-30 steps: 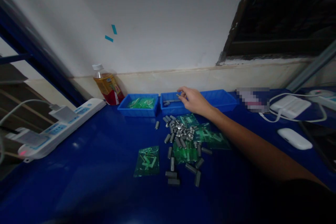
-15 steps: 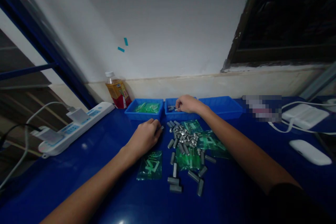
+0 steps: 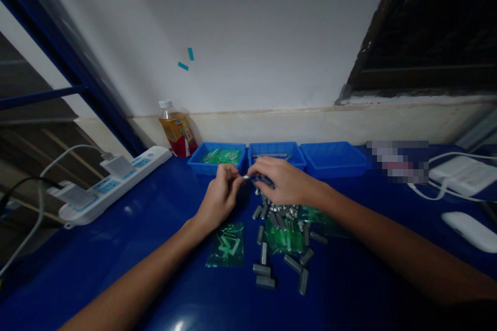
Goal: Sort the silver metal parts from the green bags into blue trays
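Note:
My left hand (image 3: pixel 222 194) is closed in a pinch on a small bright metal piece (image 3: pixel 245 177), in front of the blue trays. The fingertips of my right hand (image 3: pixel 281 180) meet the same piece from the other side, thumb and fingers closed; its exact kind is too small to make out. Beneath my right hand lies a pile of small shiny metal parts (image 3: pixel 285 211), partly hidden by it. Short grey metal bars (image 3: pixel 265 282) lie scattered nearer me. A green plastic bag (image 3: pixel 225 245) of small strips lies below my left hand, and another green bag (image 3: pixel 286 238) among the bars.
Along the wall stand a blue tray (image 3: pixel 202 169) with green bags, a middle blue tray (image 3: pixel 301 158) with metal rods, and a right blue tray (image 3: pixel 336 169). A drink bottle (image 3: pixel 176 132) and power strip (image 3: pixel 116 178) are left; a white case (image 3: pixel 469 230) and adapter (image 3: pixel 462 178) right.
My right hand has come out of the middle tray, toward me, and now meets my left hand at the small metal piece. My left hand has risen slightly, its fingers still pinched.

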Tool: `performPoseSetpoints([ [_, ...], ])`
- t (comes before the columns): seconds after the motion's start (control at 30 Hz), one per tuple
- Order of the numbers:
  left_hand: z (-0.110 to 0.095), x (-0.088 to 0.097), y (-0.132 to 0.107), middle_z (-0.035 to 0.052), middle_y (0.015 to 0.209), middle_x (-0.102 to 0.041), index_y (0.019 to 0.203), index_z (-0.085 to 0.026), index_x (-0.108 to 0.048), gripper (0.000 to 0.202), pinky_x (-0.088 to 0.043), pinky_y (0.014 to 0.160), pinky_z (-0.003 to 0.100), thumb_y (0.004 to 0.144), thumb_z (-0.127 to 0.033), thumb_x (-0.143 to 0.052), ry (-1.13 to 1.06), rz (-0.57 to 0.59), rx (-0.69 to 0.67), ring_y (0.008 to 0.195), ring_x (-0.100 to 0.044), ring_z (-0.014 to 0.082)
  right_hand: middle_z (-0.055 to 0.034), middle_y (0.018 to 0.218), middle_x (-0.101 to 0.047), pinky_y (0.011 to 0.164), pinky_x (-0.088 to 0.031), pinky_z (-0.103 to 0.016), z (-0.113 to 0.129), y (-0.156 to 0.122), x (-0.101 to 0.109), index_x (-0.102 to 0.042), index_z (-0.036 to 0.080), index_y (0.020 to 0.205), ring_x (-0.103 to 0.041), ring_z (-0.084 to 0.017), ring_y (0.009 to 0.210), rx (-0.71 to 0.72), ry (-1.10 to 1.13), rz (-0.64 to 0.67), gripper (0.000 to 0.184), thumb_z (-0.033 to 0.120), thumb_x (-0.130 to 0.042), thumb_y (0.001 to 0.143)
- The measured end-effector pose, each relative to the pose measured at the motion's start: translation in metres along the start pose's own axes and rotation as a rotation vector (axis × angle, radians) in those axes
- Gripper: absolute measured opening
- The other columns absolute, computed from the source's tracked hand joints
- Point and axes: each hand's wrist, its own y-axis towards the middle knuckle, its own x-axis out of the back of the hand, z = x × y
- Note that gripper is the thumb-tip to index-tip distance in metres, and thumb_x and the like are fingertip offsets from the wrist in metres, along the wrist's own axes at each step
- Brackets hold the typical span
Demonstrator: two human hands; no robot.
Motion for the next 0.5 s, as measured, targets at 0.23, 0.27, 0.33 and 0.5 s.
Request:
performPoseSetpoints([
  [0.23,-0.001,-0.003,-0.004,-0.0009,0.077,-0.055,0.092,-0.021,-0.035,0.006,-0.045,0.064,0.024,0.093,-0.025,-0.039,-0.105,0.047,-0.014,0.07,-0.058,0.0123,-0.0079,0.087,-0.059,0.074,-0.038,-0.031,0.008,-0.004,-0.015,-0.057,0.014,0.091,-0.052,-0.019,0.082,0.082,-0.267,0.024,0.013,0.022,-0.046,0.091],
  [0.27,-0.001,-0.003,-0.004,-0.001,0.076,-0.055,0.092,-0.021,-0.035,0.006,-0.045,0.065,0.024,0.093,-0.025,-0.038,-0.114,0.049,-0.013,0.07,-0.058,0.0122,-0.0078,0.087,-0.059,0.074,-0.038,-0.031,0.008,-0.003,-0.015,-0.057,0.014,0.091,-0.052,-0.019,0.082,0.081,-0.282,0.031,0.013,0.022,-0.047,0.09],
  [0.33,-0.003,-0.004,-0.005,-0.0006,0.077,-0.055,0.093,-0.02,-0.036,0.006,-0.046,0.066,0.025,0.094,-0.026,-0.038,-0.13,0.058,-0.012,0.071,-0.058,0.0124,-0.0079,0.088,-0.06,0.073,-0.037,-0.031,0.007,-0.002,-0.01,-0.058,0.014,0.092,-0.052,-0.02,0.083,0.077,-0.304,0.051,0.013,0.022,-0.049,0.089],
  [0.5,-0.006,-0.006,-0.006,0.0057,0.098,-0.059,0.113,-0.019,-0.042,0.022,-0.047,0.08,0.031,0.093,-0.028,-0.043,0.003,0.113,-0.052,0.089,-0.058,0.0166,-0.009,0.092,-0.061,0.077,-0.039,-0.031,-0.029,-0.002,0.012,-0.064,0.016,0.093,-0.055,-0.021,0.088,-0.175,-0.3,-0.006,0.019,0.027,-0.049,0.089],
])
